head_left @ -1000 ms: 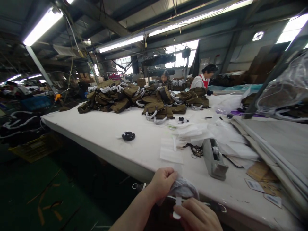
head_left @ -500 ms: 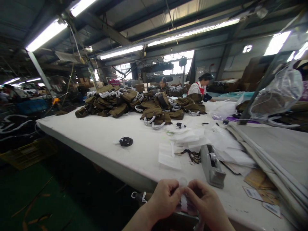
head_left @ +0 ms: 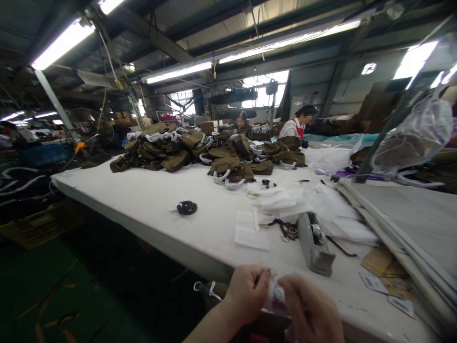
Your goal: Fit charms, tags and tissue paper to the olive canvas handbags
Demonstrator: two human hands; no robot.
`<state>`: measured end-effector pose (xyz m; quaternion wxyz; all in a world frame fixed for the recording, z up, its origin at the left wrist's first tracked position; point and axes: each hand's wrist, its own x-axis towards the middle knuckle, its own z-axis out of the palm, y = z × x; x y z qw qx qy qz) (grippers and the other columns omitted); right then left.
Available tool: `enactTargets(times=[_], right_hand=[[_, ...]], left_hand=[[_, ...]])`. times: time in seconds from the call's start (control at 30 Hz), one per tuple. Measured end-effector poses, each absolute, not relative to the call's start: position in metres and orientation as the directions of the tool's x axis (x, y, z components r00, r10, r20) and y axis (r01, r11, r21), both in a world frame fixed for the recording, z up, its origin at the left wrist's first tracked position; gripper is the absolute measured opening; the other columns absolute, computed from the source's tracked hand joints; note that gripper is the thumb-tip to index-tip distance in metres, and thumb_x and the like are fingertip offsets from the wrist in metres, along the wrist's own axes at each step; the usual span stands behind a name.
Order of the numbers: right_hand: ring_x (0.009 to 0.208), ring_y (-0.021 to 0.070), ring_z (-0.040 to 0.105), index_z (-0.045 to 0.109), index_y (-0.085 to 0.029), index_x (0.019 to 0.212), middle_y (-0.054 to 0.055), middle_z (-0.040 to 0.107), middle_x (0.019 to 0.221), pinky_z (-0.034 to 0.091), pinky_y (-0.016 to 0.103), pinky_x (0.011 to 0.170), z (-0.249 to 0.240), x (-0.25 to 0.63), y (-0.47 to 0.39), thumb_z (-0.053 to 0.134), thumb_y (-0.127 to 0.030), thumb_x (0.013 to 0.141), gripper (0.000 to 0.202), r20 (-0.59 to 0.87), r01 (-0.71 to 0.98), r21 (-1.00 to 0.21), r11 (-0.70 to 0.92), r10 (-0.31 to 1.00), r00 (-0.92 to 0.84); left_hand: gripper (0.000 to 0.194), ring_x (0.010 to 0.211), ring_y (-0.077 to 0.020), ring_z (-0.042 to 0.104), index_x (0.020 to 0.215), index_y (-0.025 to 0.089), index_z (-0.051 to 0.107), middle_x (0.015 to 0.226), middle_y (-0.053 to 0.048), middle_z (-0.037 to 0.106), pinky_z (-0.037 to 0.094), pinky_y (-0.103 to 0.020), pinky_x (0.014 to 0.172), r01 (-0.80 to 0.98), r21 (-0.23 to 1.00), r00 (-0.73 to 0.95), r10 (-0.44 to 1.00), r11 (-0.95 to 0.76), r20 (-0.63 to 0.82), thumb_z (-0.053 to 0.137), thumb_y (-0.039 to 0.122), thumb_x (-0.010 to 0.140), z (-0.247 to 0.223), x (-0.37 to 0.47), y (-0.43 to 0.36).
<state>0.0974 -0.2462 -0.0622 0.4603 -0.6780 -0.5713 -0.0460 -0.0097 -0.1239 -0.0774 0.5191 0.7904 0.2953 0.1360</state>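
At the near table edge, my left hand (head_left: pixel 246 291) is closed in a pinch on the top of a crinkled, translucent white wrapping strip (head_left: pixel 275 296). Close on its right, my right hand (head_left: pixel 310 305) has its fingers bent against the strip's side, slightly blurred by motion. What the strip covers is mostly hidden behind the fingers. Below my hands, partly hidden by my left forearm, lies a dark olive bag (head_left: pixel 210 291) with a metal ring and a white pull at its end. A grey tape dispenser (head_left: pixel 316 247) stands on the table just beyond my right hand.
Olive bags with white-wrapped handles (head_left: pixel 178 151) are heaped along the far side of the white table (head_left: pixel 143 205). Nearer are a black coiled strap (head_left: pixel 186 207), white sheets (head_left: pixel 252 231), dark straps with rings (head_left: pixel 285 228) and tags (head_left: pixel 373 282). Two people sit beyond the heap.
My right hand has shifted slightly right and down, turning its back more toward me. The fingertips of both hands have moved apart, showing more of the white strip. My left hand keeps its pinch.
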Motion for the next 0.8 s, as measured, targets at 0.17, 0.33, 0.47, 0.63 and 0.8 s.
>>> enactTargets(times=[0.17,0.33,0.47,0.63,0.8], right_hand=[[0.056,0.0145,0.053,0.061,-0.019,0.080,-0.001,0.053,0.060,0.043,0.025,0.053,-0.066,0.126,-0.227,0.038,-0.060,0.092,0.048,0.039,0.359,-0.916,-0.177,0.854,0.520],[0.053,0.0112,0.036,0.042,-0.021,0.061,-0.005,0.035,0.056,0.032,0.024,0.049,-0.074,0.115,-0.219,0.046,-0.073,0.080,0.055,-0.154,0.171,-0.957,-0.235,0.909,0.387],[0.053,0.0118,0.038,0.040,-0.022,0.059,-0.004,0.036,0.054,0.032,0.025,0.051,-0.075,0.110,-0.222,0.044,-0.066,0.085,0.052,-0.025,0.345,-0.913,-0.217,0.875,0.483],[0.052,0.0120,0.049,0.050,-0.020,0.064,-0.003,0.049,0.055,0.037,0.023,0.053,-0.061,0.114,-0.230,0.046,-0.047,0.094,0.040,0.336,0.605,-0.787,-0.123,0.737,0.587],[0.054,0.0096,0.052,0.054,-0.021,0.072,-0.004,0.054,0.060,0.039,0.020,0.053,-0.032,0.099,-0.232,0.049,-0.025,0.095,0.024,0.617,0.788,-0.607,0.103,0.686,0.386]], left_hand=[[0.047,0.054,-0.0089,0.033,0.056,0.017,0.040,0.053,0.004,0.034,0.021,-0.025,0.052,0.266,0.909,0.832,0.553,-0.321,-0.049,0.042,0.045,0.093,-0.072,-0.020,-0.128],[0.044,0.057,-0.0095,0.038,0.061,0.016,0.045,0.057,0.003,0.042,0.025,-0.024,0.054,0.222,0.909,0.871,0.490,-0.354,-0.022,0.041,0.044,0.095,-0.065,-0.024,-0.125],[0.042,0.058,-0.0097,0.040,0.062,0.017,0.042,0.060,0.003,0.046,0.028,-0.024,0.056,0.186,0.885,0.901,0.433,-0.427,0.020,0.038,0.040,0.097,-0.065,-0.030,-0.125],[0.029,0.060,-0.0117,0.049,0.064,0.018,0.049,0.065,0.000,0.058,0.032,-0.025,0.056,0.154,0.734,0.932,0.344,-0.662,0.115,0.046,0.027,0.091,-0.061,-0.042,-0.123],[0.029,0.105,-0.0203,0.062,0.110,0.018,0.065,0.112,-0.011,0.069,0.047,-0.030,0.093,0.026,0.779,0.931,0.299,-0.627,0.209,0.043,0.030,0.096,-0.028,-0.050,-0.120]])
